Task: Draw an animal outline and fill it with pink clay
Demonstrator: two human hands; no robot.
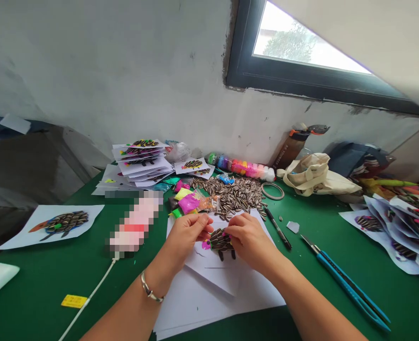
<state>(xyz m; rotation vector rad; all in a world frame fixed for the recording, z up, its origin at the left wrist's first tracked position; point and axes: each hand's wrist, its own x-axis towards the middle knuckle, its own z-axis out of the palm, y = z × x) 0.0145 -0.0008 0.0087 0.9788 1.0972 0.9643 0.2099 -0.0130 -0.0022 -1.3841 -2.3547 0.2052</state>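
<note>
- Over the middle of the green table (323,312), the seed-covered animal figure (220,240) lies on a small white paper (223,279) — its long axis runs left to right, across the person's view.
- Its pink head (206,244) points left, and two dark legs (233,255) point down toward the person.
- The left hand (188,233) is just beyond the head, thumb and fingertips drawn close together; I cannot tell whether anything is pinched between them.
- The right hand (249,238) bends over the figure's right end, fingers curled down — whether they grip or only touch it, I cannot tell.
- Larger white sheets (191,315) lie beneath the small paper, askew to it.
- Behind the hands spreads a heap of striped seeds (239,195), with bright clay packets (189,202) at its left.
- To the right lie a black pen (278,228) and blue tweezers (353,286), their tips pointing away from the person.
</note>
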